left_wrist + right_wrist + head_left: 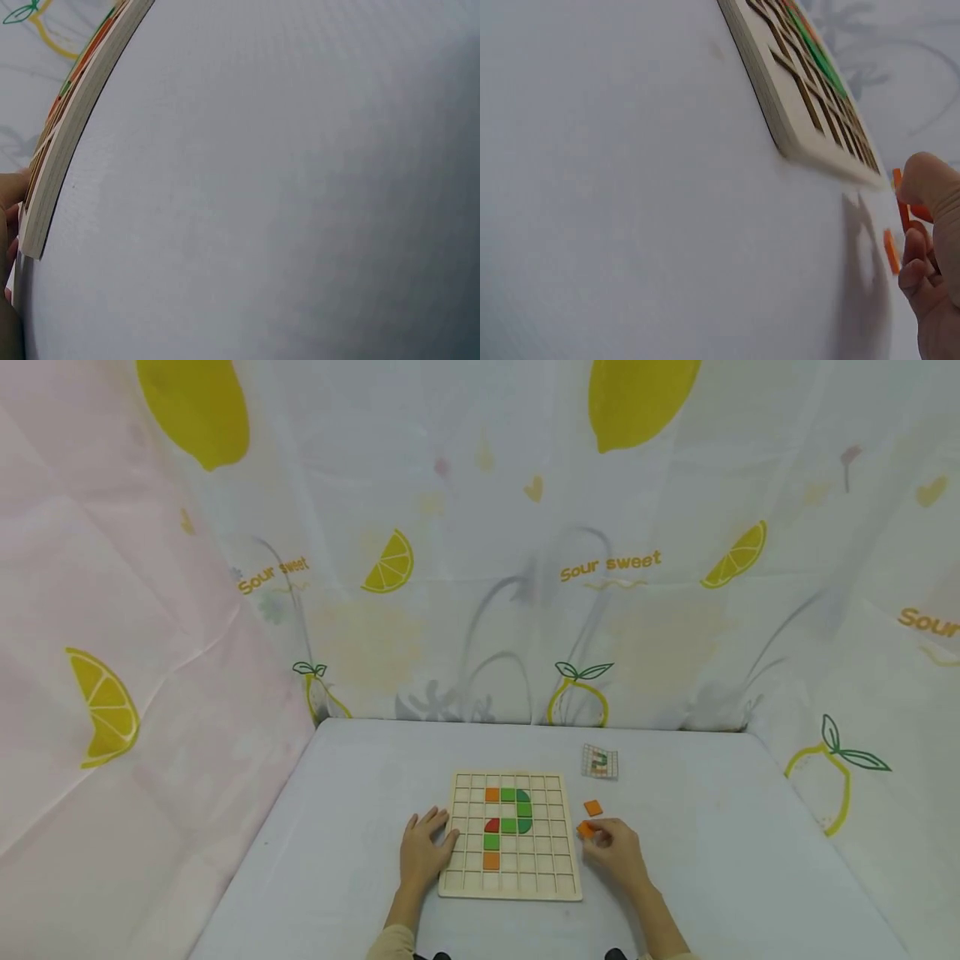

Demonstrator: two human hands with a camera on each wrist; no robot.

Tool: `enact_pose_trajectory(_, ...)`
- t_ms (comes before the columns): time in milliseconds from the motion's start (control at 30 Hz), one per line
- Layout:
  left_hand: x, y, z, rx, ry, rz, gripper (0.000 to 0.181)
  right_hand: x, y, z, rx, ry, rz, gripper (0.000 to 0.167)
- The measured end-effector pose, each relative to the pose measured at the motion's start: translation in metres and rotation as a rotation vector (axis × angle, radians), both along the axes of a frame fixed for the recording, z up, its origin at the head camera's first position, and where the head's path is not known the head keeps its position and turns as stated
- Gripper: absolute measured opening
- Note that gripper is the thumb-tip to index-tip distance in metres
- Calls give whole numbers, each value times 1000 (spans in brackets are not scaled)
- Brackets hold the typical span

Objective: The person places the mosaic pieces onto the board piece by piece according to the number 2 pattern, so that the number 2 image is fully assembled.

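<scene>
A wooden grid board [536,883] lies on the table, bearing orange, green and red tiles in a hooked line. Among them are a red quarter-round tile [492,825] and, lower, an orange square tile [491,861]. My left hand [425,852] rests at the board's left edge, thumb on its rim, fingers spread. To the right of the board, my right hand [618,853] pinches another orange square tile [585,830] between thumb and fingers; the right wrist view shows this tile [901,199] on edge. A loose orange tile [593,808] lies just beyond that hand.
A small pattern card [600,762] with a printed grid lies behind the loose tile, at the board's upper right. The white table [337,793] is enclosed by fabric walls [480,635] with lemon prints.
</scene>
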State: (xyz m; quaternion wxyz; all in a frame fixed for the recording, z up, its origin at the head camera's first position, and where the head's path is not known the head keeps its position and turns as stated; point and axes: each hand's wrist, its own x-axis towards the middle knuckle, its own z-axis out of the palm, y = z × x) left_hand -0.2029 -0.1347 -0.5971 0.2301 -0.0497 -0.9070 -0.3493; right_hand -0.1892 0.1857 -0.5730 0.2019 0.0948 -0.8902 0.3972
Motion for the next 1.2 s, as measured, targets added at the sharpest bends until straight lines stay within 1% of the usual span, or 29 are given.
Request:
enact_pose_trajectory(67,0,0,-1,-2,2,0,33,2,-18,1,-30,38,80,24)
enact_pose_trajectory(100,0,0,-1,-3,2,0,33,3,-26,2,-43,39,123,25)
enact_pose_trajectory(167,0,0,-2,-5,2,0,33,4,-43,2,-66,15,195,26)
enact_pose_trajectory(233,0,0,-1,-1,-6,-1,34,4,-58,1,-72,-29,257,27)
enact_pose_trajectory(333,0,0,-1,4,-15,-2,34,4,-77,-2,-34,-72,320,29)
enact_pose_trajectory(433,0,1,-1,8,-11,-2,34,5,-90,-4,19,-69,373,32)
enact_pose_trajectory(500,1,1,0,1,-1,0,34,5,-96,-4,76,-59,398,34)
enact_pose_trajectory(567,1,1,0,-5,5,3,34,7,-101,-4,146,-48,407,36)
enact_pose_trajectory(667,1,0,0,-13,9,4,34,8,-105,-2,259,-29,386,37)
enact_pose_trajectory(767,1,0,1,-3,10,0,34,9,-107,1,315,-14,369,37)
enact_pose_trajectory(867,2,0,2,3,14,-4,33,10,-108,4,324,5,374,30)
enact_pose_trajectory(967,2,0,1,3,15,-4,34,12,-109,2,331,29,357,25)
enact_pose_trajectory(1133,1,0,0,2,7,-1,33,13,-113,-8,279,84,304,21)
enact_pose_trajectory(1200,1,1,1,0,7,-2,33,13,-113,-9,248,96,296,19)
